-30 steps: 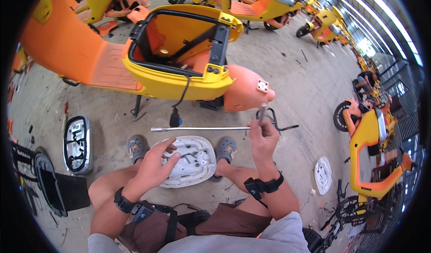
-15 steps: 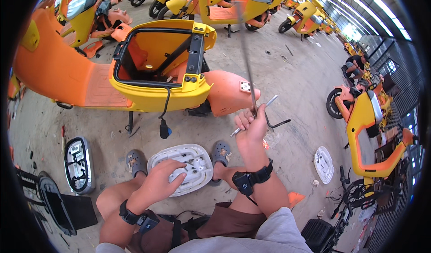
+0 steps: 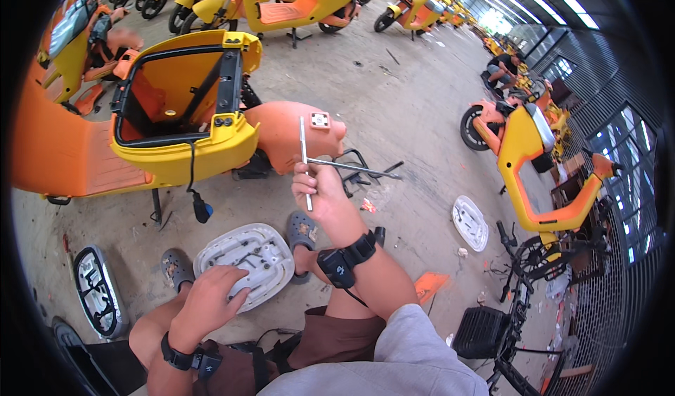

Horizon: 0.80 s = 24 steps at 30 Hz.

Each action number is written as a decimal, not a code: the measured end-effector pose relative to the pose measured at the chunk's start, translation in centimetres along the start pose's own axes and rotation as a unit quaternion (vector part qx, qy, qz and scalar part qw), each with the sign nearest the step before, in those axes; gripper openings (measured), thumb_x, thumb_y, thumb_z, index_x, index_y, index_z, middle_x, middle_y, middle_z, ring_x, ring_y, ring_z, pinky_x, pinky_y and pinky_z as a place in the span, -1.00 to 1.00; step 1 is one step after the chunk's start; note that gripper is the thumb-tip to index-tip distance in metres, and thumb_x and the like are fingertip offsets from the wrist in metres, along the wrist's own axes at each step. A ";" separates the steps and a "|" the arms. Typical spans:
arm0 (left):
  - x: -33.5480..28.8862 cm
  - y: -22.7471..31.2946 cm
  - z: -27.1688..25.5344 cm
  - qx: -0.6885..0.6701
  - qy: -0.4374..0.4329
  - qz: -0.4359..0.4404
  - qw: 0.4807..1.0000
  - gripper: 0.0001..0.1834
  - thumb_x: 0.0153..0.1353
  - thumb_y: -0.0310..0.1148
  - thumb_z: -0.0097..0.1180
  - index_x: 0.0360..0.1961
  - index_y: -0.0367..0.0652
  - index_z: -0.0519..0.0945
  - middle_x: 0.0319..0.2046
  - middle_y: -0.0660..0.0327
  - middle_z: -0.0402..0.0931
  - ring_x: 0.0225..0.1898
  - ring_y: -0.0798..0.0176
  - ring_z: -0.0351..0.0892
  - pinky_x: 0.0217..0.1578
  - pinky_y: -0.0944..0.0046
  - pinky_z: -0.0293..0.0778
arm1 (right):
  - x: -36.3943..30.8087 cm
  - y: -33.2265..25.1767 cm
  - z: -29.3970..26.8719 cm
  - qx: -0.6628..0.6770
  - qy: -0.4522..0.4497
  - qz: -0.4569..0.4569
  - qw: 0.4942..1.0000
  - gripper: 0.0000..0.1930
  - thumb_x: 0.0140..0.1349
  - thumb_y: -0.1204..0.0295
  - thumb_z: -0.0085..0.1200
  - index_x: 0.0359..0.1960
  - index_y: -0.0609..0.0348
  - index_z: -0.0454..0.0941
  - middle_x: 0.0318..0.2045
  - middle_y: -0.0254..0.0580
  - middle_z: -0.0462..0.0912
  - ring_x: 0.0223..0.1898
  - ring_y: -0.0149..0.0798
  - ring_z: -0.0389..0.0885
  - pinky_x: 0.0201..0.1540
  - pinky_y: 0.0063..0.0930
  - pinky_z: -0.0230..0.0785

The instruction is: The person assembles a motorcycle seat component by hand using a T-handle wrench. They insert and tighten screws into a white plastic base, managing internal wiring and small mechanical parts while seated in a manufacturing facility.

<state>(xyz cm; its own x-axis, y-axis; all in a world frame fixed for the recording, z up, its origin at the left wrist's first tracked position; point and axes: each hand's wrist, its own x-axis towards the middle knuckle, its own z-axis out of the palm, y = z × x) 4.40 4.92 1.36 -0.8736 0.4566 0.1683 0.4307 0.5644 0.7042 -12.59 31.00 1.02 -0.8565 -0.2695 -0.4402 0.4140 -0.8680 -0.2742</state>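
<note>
My right hand (image 3: 322,189) is closed around a silver T-handle wrench (image 3: 351,167). Its crossbar stands nearly upright in the fingers, and the long shaft points right. Below and to the left, my left hand (image 3: 209,301) has its fingers and thumb apart over the near left edge of a white plastic seat base (image 3: 273,255). Whether it touches the base I cannot tell. The base lies between my feet, its ribbed side up, with small dark parts on it. Just beyond is an orange and yellow scooter (image 3: 204,153) with its seat opening uncovered.
A black cable with a plug (image 3: 202,210) hangs from the scooter. A second seat base (image 3: 98,290) lies at left, and a white shell (image 3: 470,224) at right. A stripped black frame (image 3: 520,290) and another scooter (image 3: 524,157) stand at right. A person (image 3: 503,73) crouches far off.
The wrench's long shaft has swung from pointing up to pointing right. My view has turned right, shifting the scene left. My left hand stays over the white seat base.
</note>
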 end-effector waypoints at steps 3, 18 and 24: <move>0.0 -0.2 0.4 0.008 -0.004 0.007 1.000 -0.69 0.10 -0.41 0.30 -0.11 -0.25 0.62 -0.21 0.02 0.62 -0.11 -0.09 0.58 -0.06 0.05 0.49 | 0.3 -0.5 -0.8 -0.035 0.026 -0.029 0.999 -0.81 0.36 0.55 -0.30 -0.10 0.20 0.38 -0.52 -0.32 0.39 -0.73 -0.52 0.15 -0.72 -0.61 -0.02; -1.7 -0.8 -0.2 0.055 -0.039 -0.002 0.998 -0.65 0.08 -0.40 0.31 -0.07 -0.21 0.63 -0.13 0.08 0.58 -0.07 -0.02 0.54 -0.02 0.08 0.45 | -0.1 -1.7 -1.5 -0.133 0.176 -0.225 0.949 -0.76 0.40 0.47 -0.34 -0.09 0.11 0.44 -0.59 -0.49 0.26 -0.68 -0.53 0.10 -0.60 -0.54 -0.04; -2.3 -1.2 -0.3 0.081 -0.059 -0.020 0.995 -0.64 0.10 -0.38 0.30 -0.05 -0.21 0.62 -0.11 0.07 0.57 -0.06 -0.03 0.55 0.01 0.07 0.45 | 0.1 -2.0 -2.8 -0.194 0.164 -0.161 0.954 -0.74 0.40 0.42 -0.30 -0.03 0.17 0.43 -0.58 -0.46 0.29 -0.66 -0.54 0.14 -0.61 -0.54 -0.03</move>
<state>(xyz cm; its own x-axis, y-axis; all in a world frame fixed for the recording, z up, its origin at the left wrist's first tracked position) 5.80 3.01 0.30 -0.8618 0.5044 0.0538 0.4363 0.6828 0.5860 -12.63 33.87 -0.91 -0.8421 0.1859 -0.5062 0.2832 -0.6464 -0.7085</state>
